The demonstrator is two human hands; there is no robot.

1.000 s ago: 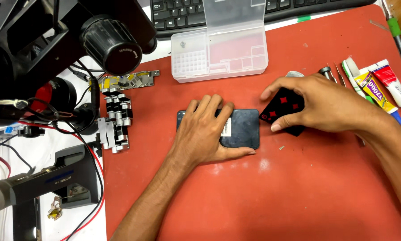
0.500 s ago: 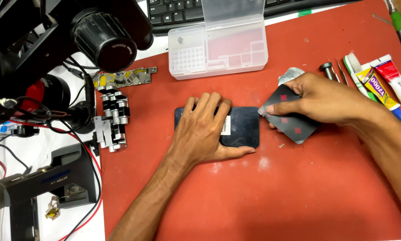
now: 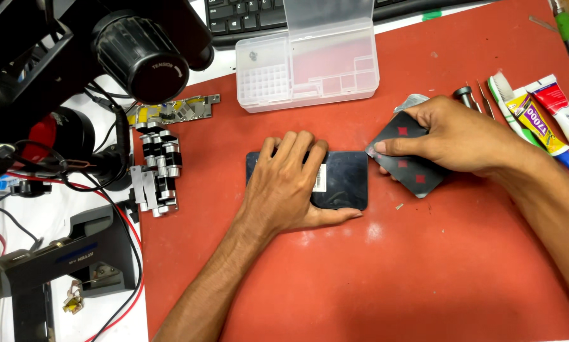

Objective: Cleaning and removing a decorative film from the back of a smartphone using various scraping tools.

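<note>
1. Standing at the far left, a black microscope overhangs the bench edge, with a row of small metal cylinders just beside the red mat.
2. Far of centre sits a clear plastic parts box, its lid raised, near a black keyboard.
3. The left hand lies flat on a dark smartphone at mid-mat, fingers spread and released, thumb along its near edge.
4. The right hand has its fingers grasping a black playing card with red pips, whose corner is touching the phone's right edge.
5. Glue tubes and tweezers lie far right.
</note>
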